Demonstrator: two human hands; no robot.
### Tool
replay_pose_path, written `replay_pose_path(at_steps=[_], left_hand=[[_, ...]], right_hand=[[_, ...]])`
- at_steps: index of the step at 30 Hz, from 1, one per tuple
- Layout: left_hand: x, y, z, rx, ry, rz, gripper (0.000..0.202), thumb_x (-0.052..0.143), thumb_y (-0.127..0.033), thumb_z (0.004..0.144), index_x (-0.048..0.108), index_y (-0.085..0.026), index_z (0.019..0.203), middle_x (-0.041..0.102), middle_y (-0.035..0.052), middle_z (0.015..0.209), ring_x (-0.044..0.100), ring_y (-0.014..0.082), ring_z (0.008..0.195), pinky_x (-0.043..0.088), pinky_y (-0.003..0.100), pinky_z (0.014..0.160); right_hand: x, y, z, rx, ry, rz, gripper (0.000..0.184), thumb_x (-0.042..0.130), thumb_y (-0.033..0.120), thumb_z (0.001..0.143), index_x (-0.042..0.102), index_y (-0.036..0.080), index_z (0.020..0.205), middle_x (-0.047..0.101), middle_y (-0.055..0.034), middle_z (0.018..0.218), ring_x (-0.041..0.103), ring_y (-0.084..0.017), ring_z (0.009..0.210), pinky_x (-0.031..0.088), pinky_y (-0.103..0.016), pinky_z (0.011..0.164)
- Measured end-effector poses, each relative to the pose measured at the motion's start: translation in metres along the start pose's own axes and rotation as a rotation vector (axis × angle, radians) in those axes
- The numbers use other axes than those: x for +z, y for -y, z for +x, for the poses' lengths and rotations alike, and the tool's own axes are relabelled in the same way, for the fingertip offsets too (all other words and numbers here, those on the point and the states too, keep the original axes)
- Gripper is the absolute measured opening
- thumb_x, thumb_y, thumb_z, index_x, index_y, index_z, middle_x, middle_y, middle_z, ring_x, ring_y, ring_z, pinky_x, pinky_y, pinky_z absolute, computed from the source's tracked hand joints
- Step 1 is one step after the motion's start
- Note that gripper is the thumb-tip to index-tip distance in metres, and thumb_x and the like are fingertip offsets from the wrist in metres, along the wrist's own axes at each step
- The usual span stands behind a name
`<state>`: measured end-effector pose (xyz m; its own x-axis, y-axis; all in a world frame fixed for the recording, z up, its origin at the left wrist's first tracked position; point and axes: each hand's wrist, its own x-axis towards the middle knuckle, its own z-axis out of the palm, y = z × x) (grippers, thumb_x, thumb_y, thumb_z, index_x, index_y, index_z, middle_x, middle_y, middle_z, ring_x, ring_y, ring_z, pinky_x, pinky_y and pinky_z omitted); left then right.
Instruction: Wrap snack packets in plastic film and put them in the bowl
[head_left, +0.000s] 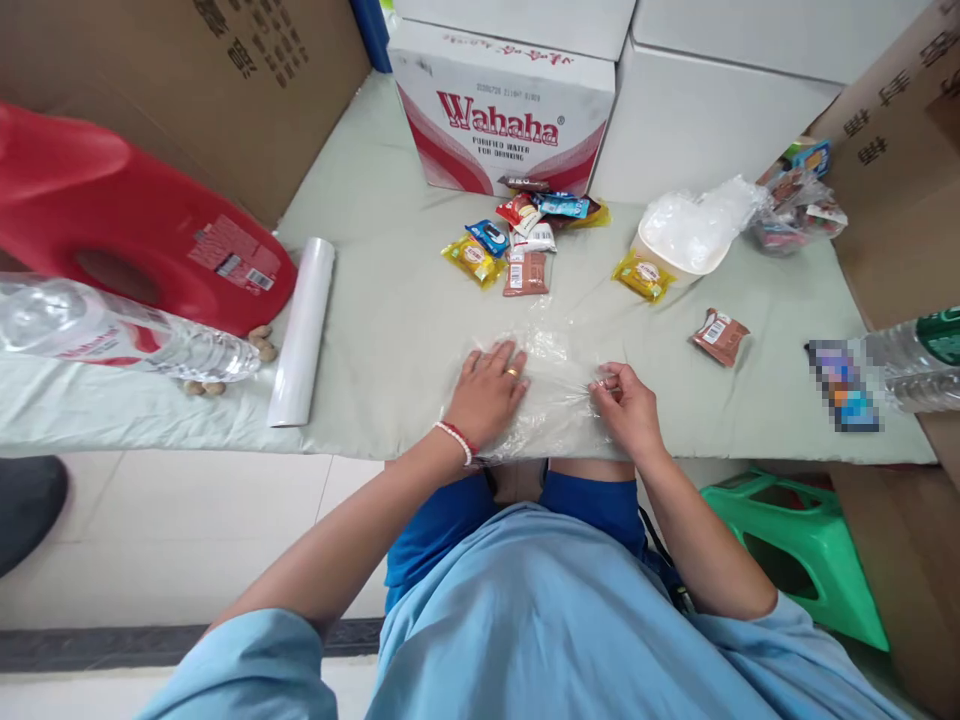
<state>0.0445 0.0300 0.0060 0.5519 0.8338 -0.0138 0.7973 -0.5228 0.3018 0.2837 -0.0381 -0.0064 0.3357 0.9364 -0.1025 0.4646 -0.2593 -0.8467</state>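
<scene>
We are steadying clear film (555, 400) on the worktop (390, 330), our left hand (489, 395) pressing with fingers loosely spread, our right hand (624, 408) pinching the film's edge, ideally without overstretching.

A single view looks out from the wearer's head, set above the light blue shirt (540, 610) and back from the near edge of the worktop (390, 300), facing forward and steeply down. That near edge crosses the frame somewhat below its middle; the near right corner falls inside, while the left end runs out of sight. At close range, the left hand (487, 395) and right hand (627, 410) sit about mid-frame. Sight reaches up to the Wahaha carton (510, 110) toward the far side and down past the near edge to the floor (187, 520).
</scene>
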Motion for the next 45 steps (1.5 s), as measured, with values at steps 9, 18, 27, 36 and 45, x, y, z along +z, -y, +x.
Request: replay_pose_path(at_steps=[9,18,27,36,45], left_hand=[[0.009,0.037,0.006,-0.158,-0.077,0.043,0.064,0.029,-0.047,0.109,0.033,-0.018,0.167,0.032,0.0133,0.174,0.030,0.0320,0.162,0.012,0.069,0.131],[0.002,0.066,0.003,-0.081,-0.059,0.112,0.065,0.029,-0.048,0.110,0.030,-0.018,0.168,0.031,0.0135,0.174,0.030,0.0297,0.162,0.012,0.067,0.132],[-0.001,0.080,0.001,-0.078,-0.029,0.134,0.066,0.029,-0.049,0.110,0.028,-0.021,0.169,0.028,0.0133,0.174,0.029,0.0304,0.162,0.008,0.068,0.132],[-0.003,0.077,0.001,-0.085,-0.036,0.148,0.065,0.028,-0.049,0.110,0.030,-0.019,0.168,0.030,0.0133,0.174,0.031,0.0302,0.162,0.012,0.068,0.131],[-0.001,0.079,0.000,-0.071,-0.059,0.108,0.065,0.030,-0.049,0.110,0.029,-0.020,0.168,0.031,0.0137,0.173,0.031,0.0307,0.162,0.007,0.067,0.132]], right_hand=[[-0.024,0.001,-0.008,-0.176,-0.084,-0.482,0.043,0.055,0.043,0.097,0.069,0.019,0.130,0.071,-0.0178,0.120,0.068,-0.033,0.103,0.057,-0.052,0.093],[0.016,0.021,0.043,-0.588,0.307,-0.711,0.055,0.043,0.044,0.109,0.050,0.022,0.160,0.043,-0.0104,0.171,0.032,-0.033,0.160,0.023,-0.061,0.131],[-0.003,0.040,0.108,-0.317,-0.037,-0.679,0.059,0.042,0.050,0.106,0.059,0.011,0.147,0.061,-0.0237,0.143,0.054,-0.040,0.133,0.045,-0.056,0.114],[0.096,0.128,0.182,-0.236,0.146,-0.773,0.060,0.060,0.052,0.098,0.055,0.018,0.147,0.054,-0.0210,0.145,0.051,-0.039,0.128,0.052,-0.051,0.098],[0.020,0.092,0.198,-0.244,0.028,-0.895,0.047,0.056,0.017,0.093,0.069,0.019,0.139,0.055,-0.0197,0.151,0.048,-0.041,0.135,0.046,-0.054,0.108]])
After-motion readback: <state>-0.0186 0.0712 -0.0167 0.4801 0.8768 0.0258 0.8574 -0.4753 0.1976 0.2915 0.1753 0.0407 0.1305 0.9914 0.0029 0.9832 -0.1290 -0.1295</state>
